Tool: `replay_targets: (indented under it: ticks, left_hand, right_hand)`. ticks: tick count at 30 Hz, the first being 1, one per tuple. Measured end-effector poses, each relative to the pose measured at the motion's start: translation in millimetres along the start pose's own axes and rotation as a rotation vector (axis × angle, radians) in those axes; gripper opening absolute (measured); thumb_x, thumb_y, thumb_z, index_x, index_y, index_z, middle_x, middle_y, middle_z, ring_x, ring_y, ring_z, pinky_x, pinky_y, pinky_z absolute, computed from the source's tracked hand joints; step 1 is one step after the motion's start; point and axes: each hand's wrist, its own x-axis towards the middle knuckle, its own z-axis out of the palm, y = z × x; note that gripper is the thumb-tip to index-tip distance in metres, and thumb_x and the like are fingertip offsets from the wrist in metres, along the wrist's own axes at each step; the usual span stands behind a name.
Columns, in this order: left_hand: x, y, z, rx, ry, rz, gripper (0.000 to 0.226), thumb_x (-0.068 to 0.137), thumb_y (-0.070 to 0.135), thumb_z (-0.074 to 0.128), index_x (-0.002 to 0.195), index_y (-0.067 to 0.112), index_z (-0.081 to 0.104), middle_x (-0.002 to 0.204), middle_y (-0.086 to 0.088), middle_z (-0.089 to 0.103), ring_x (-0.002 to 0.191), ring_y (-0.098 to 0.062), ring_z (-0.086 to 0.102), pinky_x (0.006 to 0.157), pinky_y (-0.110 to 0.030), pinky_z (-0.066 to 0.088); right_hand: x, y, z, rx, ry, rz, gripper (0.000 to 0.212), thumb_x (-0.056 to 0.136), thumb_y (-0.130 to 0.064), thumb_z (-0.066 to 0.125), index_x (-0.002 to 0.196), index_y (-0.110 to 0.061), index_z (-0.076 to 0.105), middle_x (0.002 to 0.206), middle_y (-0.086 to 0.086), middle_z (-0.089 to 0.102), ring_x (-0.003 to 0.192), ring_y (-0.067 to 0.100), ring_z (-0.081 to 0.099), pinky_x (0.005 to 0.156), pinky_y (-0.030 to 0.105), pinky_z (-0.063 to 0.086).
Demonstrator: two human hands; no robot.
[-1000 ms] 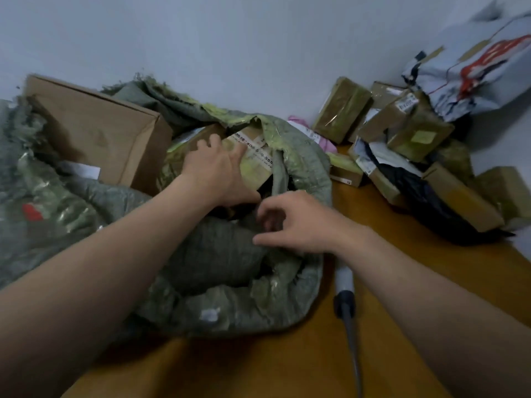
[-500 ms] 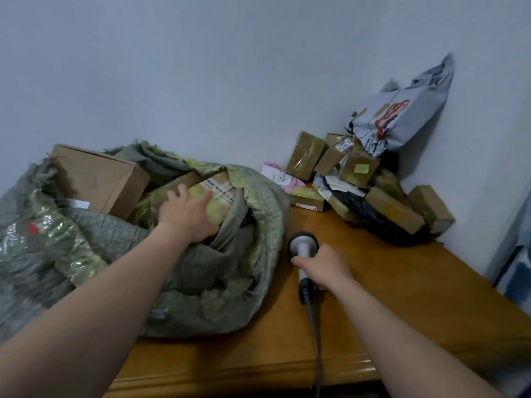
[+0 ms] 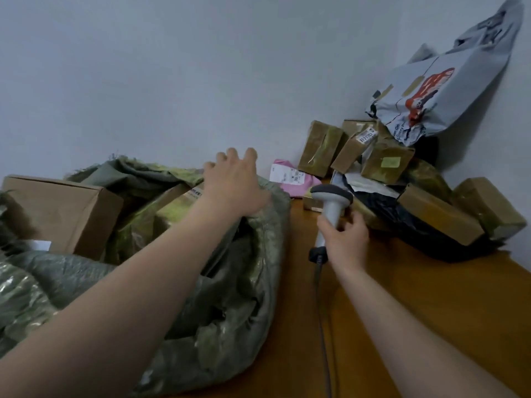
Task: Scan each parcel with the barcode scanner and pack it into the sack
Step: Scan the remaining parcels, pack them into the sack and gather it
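Fabric of the green woven sack (image 3: pixel 230 311) slumps over the left side of the wooden surface (image 3: pixel 445 311), its mouth open toward the camera. Inside it sit a plain cardboard box (image 3: pixel 54 208) at the far left and a tape-wrapped parcel (image 3: pixel 169 208) with a printed label, beside the box and partly under the sack's folded rim. The left hand (image 3: pixel 232 185) hangs over the sack's far rim with fingers spread and straight, holding nothing; whether its heel touches the fabric cannot be told. The right hand (image 3: pixel 344 237) is just beside the sack on the right, fingers curled round the pale handle of the barcode scanner (image 3: pixel 332 205), which stands upright with its dark head on top. The cable (image 3: pixel 319 305) runs from the base of the handle down toward the near edge of the surface. In the far right corner a pile of brown taped parcels (image 3: pixel 385 162) lies heaped against the wall (image 3: pixel 201 67), some resting on a black plastic bag (image 3: pixel 408 228). A pink parcel (image 3: pixel 290 179) with a white label lies between the sack and the pile, behind the scanner's head. A grey mailer bag (image 3: pixel 431 90) with red print leans on the wall above the pile
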Motion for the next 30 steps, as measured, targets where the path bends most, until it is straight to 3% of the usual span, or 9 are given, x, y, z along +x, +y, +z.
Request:
replay_targets:
  ticks: [4, 7, 11, 16, 19, 21, 25, 27, 30]
  left_hand:
    - [51.8, 54.9, 55.7, -0.285, -0.063, 0.184, 0.070, 0.094, 0.056, 0.058, 0.149, 0.019, 0.035, 0.135, -0.014, 0.054, 0.121, -0.034, 0.056, 0.096, -0.044, 0.051]
    - [92.6, 71.6, 107.0, -0.433, -0.221, 0.090, 0.072, 0.098, 0.052, 0.058, 0.155, 0.018, 0.032, 0.145, -0.016, 0.053, 0.129, -0.039, 0.054, 0.103, -0.046, 0.047]
    - [138.0, 80.4, 165.9, -0.489, -0.324, -0.044, 0.076, 0.101, 0.057, 0.052, 0.162, 0.023, 0.023, 0.158, -0.014, 0.044, 0.139, -0.038, 0.048, 0.113, -0.047, 0.043]
    - [181.4, 81.4, 206.8, -0.521, -0.422, -0.148, 0.071, 0.103, 0.059, 0.044, 0.163, 0.024, 0.026, 0.165, -0.012, 0.033, 0.147, -0.036, 0.038, 0.121, -0.049, 0.032]
    - [198.5, 80.9, 218.6, -0.517, -0.431, -0.234, 0.072, 0.103, 0.052, 0.049, 0.163, 0.022, 0.024, 0.166, -0.013, 0.031, 0.148, -0.035, 0.037, 0.121, -0.049, 0.033]
    - [209.3, 79.1, 223.2, -0.516, -0.436, -0.312, 0.073, 0.100, 0.044, 0.056, 0.162, 0.019, 0.027, 0.163, -0.013, 0.035, 0.145, -0.033, 0.041, 0.119, -0.042, 0.037]
    - [223.7, 78.1, 227.4, -0.698, -0.491, -0.404, 0.061, 0.093, 0.027, 0.070, 0.149, 0.010, 0.051, 0.149, -0.011, 0.055, 0.136, -0.031, 0.053, 0.109, -0.036, 0.044]
    - [224.0, 78.1, 227.5, -0.728, -0.498, -0.392, 0.063, 0.098, 0.024, 0.066, 0.155, 0.017, 0.042, 0.154, -0.009, 0.048, 0.138, -0.030, 0.048, 0.108, -0.034, 0.040]
    - [218.2, 76.9, 227.2, -0.629, -0.496, -0.270, 0.072, 0.096, 0.034, 0.070, 0.159, 0.025, 0.035, 0.159, -0.007, 0.043, 0.142, -0.028, 0.045, 0.115, -0.036, 0.038]
  right_hand:
    - [30.5, 20.0, 3.4, 0.044, 0.021, -0.025, 0.089, 0.082, -0.033, 0.086, 0.156, -0.022, 0.036, 0.116, -0.010, 0.062, 0.079, -0.009, 0.057, 0.055, 0.009, 0.046]
    - [52.2, 37.7, 3.5, 0.060, 0.033, -0.034, 0.096, 0.075, -0.039, 0.090, 0.154, -0.024, 0.038, 0.115, -0.014, 0.062, 0.094, -0.002, 0.062, 0.070, 0.016, 0.050]
    - [73.9, 54.5, 7.8, 0.072, 0.036, -0.057, 0.093, 0.074, -0.041, 0.090, 0.151, -0.026, 0.041, 0.099, -0.022, 0.059, 0.086, -0.005, 0.065, 0.068, 0.018, 0.053]
    - [87.4, 70.7, 10.8, 0.117, 0.057, -0.061, 0.094, 0.070, -0.046, 0.091, 0.149, -0.030, 0.042, 0.116, -0.006, 0.067, 0.104, 0.012, 0.068, 0.084, 0.038, 0.061]
    - [89.6, 73.7, 12.9, 0.122, 0.051, -0.062, 0.092, 0.070, -0.049, 0.090, 0.147, -0.038, 0.040, 0.127, -0.001, 0.065, 0.114, 0.016, 0.066, 0.089, 0.042, 0.061]
    - [89.3, 73.8, 14.4, 0.113, 0.027, -0.065, 0.091, 0.070, -0.051, 0.090, 0.145, -0.042, 0.039, 0.123, -0.002, 0.068, 0.110, 0.014, 0.068, 0.087, 0.039, 0.061]
    - [90.4, 73.8, 11.1, 0.117, 0.025, -0.062, 0.084, 0.071, -0.047, 0.090, 0.138, -0.048, 0.040, 0.104, -0.006, 0.072, 0.092, 0.010, 0.071, 0.076, 0.035, 0.061]
    - [90.7, 73.8, 11.9, 0.117, 0.021, -0.059, 0.080, 0.072, -0.045, 0.090, 0.133, -0.050, 0.039, 0.098, -0.006, 0.071, 0.086, 0.007, 0.071, 0.072, 0.032, 0.059]
    - [92.0, 74.8, 13.6, 0.113, 0.012, -0.059, 0.083, 0.072, -0.046, 0.090, 0.141, -0.039, 0.044, 0.097, -0.006, 0.071, 0.086, 0.008, 0.071, 0.071, 0.033, 0.059]
